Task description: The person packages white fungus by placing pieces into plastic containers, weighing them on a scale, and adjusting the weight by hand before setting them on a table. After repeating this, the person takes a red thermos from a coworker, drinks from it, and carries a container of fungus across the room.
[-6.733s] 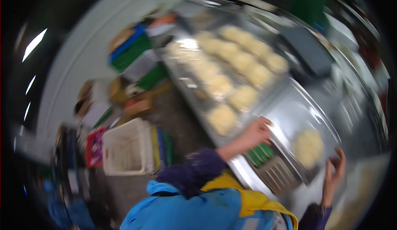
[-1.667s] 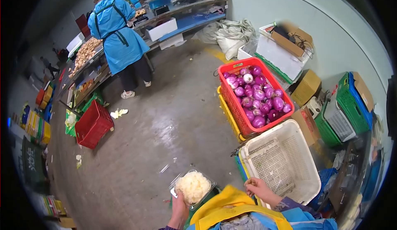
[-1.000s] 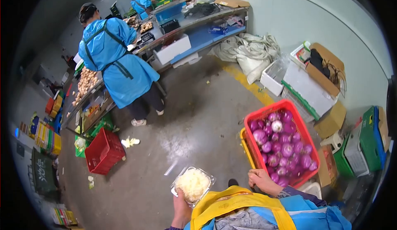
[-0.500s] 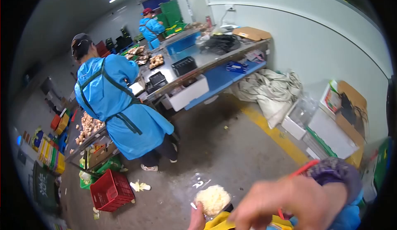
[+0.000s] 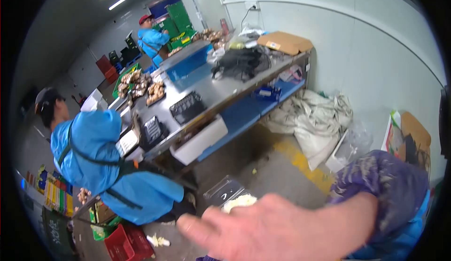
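My right hand (image 5: 277,225) reaches across the bottom middle, large and close to the camera. Its back is turned up, its visible fingers point left and are somewhat apart, and nothing shows in them. Just behind it is a clear plastic container with its lid (image 5: 225,190) raised. Pale shredded food (image 5: 239,202) lies inside, and my right hand covers the lower part of the container. My left hand is not visible; only a bit of purple cloth shows at the bottom edge.
A person in a blue gown (image 5: 89,153) stands at the left by a metal table (image 5: 176,124) with black trays (image 5: 188,107). Another person (image 5: 152,40) is farther back. A red crate (image 5: 127,244) is on the floor; white sacks (image 5: 319,120) lie by the wall.
My right hand has moved left and forward, across the container. My left hand has gone out of sight. The view has shifted, and the nearer person now appears farther left, head turned toward the table.
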`<state>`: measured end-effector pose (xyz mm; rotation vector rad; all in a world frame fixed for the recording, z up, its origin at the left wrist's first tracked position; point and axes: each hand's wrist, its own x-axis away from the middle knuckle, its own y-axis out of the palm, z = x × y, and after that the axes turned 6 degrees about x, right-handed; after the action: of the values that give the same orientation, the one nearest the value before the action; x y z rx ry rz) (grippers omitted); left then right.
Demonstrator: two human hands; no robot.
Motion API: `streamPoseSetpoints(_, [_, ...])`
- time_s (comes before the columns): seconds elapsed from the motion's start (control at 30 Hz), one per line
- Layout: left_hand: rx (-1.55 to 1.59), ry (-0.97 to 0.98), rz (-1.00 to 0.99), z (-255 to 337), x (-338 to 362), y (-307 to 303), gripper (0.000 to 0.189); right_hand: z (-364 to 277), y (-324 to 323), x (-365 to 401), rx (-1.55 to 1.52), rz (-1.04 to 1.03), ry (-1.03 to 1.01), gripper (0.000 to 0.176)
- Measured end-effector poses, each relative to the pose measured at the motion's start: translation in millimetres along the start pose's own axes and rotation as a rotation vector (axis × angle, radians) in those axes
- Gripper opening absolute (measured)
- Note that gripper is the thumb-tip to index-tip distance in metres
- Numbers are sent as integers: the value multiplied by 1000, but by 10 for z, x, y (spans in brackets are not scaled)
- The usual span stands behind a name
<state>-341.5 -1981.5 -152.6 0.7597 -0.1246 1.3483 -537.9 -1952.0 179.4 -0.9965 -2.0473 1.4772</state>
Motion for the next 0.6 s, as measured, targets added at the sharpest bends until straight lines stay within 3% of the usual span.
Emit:
streamPoseSetpoints(0.07, [16, 29, 4, 140, -400, 297, 35, 781, -99, -90, 5, 48, 144, 59])
streamPoseSetpoints(0.2, [61, 63, 32, 589, -994, 994, 37, 2648, -527, -327, -55, 438, 301, 69])
streamPoseSetpoints(0.27, [121, 43, 36, 793, -1271, 1315, 39, 3427, -826, -410, -374, 421, 485, 70])
streamPoseSetpoints(0.3, [82, 64, 74, 886, -1403, 1490, 38, 3732, -952, -465, -383, 427, 539, 70])
streamPoseSetpoints(0.33, [92, 76, 71, 1031, -1494, 1657, 38, 4014, -1074, -528, -389, 434, 593, 71])
streamPoseSetpoints(0.4, [-211, 127, -53, 1298, -1724, 1924, 52, 4570, -1264, -686, -283, 471, 612, 71])
streamPoseSetpoints(0.43, [-5, 25, -67, 1110, -2140, 1762, 52, 4778, -1369, -788, -258, 447, 675, 70])
streamPoseSetpoints(0.6, [-44, 91, -7, 1460, -3259, 2283, 53, 6157, -1816, -1443, -162, 375, 718, 69])
